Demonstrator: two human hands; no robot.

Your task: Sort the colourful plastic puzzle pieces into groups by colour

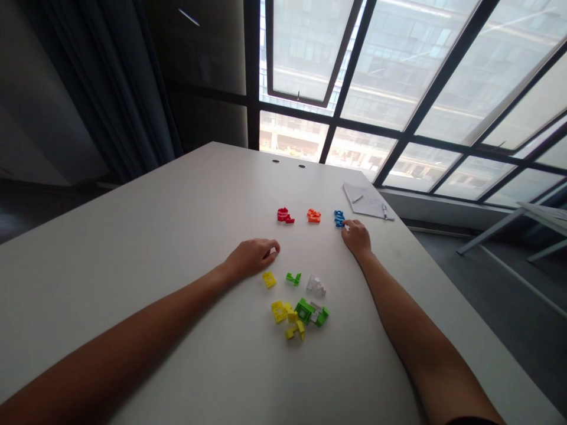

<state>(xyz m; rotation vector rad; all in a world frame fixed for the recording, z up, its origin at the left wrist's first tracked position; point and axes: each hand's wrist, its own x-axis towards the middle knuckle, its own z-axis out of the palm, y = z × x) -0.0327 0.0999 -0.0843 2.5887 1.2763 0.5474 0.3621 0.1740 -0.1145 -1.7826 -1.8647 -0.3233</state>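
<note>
My right hand (357,236) rests on the white table (133,254), fingers curled, its fingertips touching the blue block cluster (339,218). My left hand (253,256) lies near the table's middle with fingers curled under; I cannot make out anything in it. An orange cluster (313,215) and a red cluster (284,215) sit in a row left of the blue one. Closer to me lie loose pieces: a yellow piece (269,279), a small green piece (293,278), a white stepped piece (316,285), and a mixed yellow, green and grey pile (300,314).
A sheet of paper (365,202) with a pen (384,211) lies at the table's far right corner. Two cable holes (287,163) sit near the far edge. Large windows stand behind; another table's legs (505,230) show at the right.
</note>
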